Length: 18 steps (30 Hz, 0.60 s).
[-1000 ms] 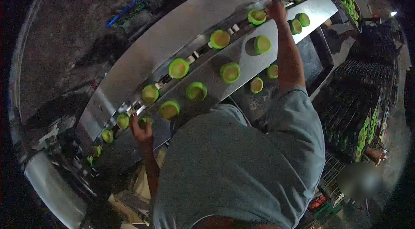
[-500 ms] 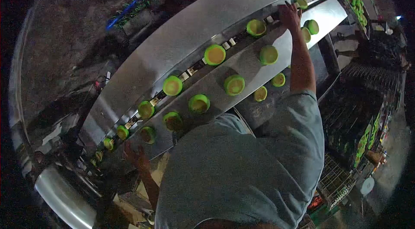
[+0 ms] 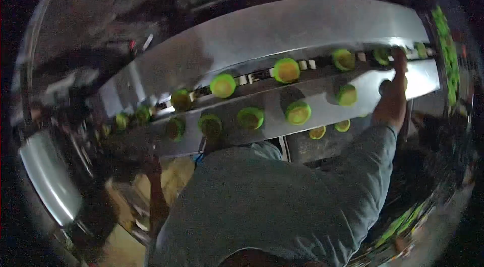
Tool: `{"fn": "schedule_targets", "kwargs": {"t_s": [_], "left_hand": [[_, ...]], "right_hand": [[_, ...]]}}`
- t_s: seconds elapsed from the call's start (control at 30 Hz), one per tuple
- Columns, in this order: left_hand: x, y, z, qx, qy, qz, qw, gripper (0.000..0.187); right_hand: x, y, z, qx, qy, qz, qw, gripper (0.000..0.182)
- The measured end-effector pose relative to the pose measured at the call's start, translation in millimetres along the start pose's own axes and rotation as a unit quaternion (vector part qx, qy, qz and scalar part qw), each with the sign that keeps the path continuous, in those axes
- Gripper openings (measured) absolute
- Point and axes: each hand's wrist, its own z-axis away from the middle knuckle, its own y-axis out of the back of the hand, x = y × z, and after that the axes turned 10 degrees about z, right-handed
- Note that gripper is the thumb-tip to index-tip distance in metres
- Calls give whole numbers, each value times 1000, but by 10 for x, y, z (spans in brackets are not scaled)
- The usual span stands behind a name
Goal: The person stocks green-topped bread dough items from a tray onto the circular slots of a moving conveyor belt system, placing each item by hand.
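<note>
Brushed metal, bright cups, soft cloth

Across the middle of the frame, the conveyor panels [image 3: 312,25] look like smooth sheet metal with a dull sheen; the green cups [image 3: 287,70] on them seem matt plastic; at lower centre, the grey shirt [image 3: 272,206] is soft, matt cloth; blur hides finer texture.

The green cups [image 3: 286,70] stand in a row along the narrow track between two metal plates, open side up, with yellowish insides. More cups [image 3: 298,113] sit loose on the near metal shelf [image 3: 322,101], apart from each other. One green cup [image 3: 381,55] lies just beside the right hand [image 3: 400,60]. The picture is blurred.
</note>
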Motion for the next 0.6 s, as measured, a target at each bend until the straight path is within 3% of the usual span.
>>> {"fn": "schedule_targets", "kwargs": {"t_s": [0.03,0.07,0.13,0.2,0.23,0.27,0.3,0.37,0.4,0.43,0.5,0.53,0.6], "left_hand": [[-48,71,-45,-54,54,417,905,50],[-14,10,-43,-90,116,753,642,50],[47,45,-12,-176,149,831,506,48],[25,228,-169,-145,155,827,521,45],[9,356,-275,-141,172,828,515,44],[36,436,-347,-159,219,832,484,44],[307,348,-273,-137,196,806,541,45],[370,504,-391,-150,253,818,494,47],[19,848,-800,-179,330,841,389,48],[-27,1048,-958,-185,333,841,385,48],[-41,1291,-1217,-94,352,836,410,46],[-83,1395,-1341,-101,349,839,404,46],[-185,1545,-1652,33,299,871,388,43]], "right_hand": [[222,-264,-51,-11,-63,-119,991,40],[-24,152,-13,-90,-117,-73,986,37],[451,-317,59,15,-44,-78,996,36],[462,-229,-27,-136,-57,198,969,36],[345,-54,-5,-110,-99,215,965,36],[127,164,33,-29,-153,158,975,35],[-107,401,64,56,-201,99,973,35],[-507,834,110,171,-235,0,957,34],[-658,946,154,199,-218,-44,954,34],[-810,990,236,213,-155,-95,960,31],[-973,927,415,218,-24,-204,954,24],[-1389,1090,545,229,-69,-313,919,24],[-2195,1324,757,248,-149,-481,828,27]]}}
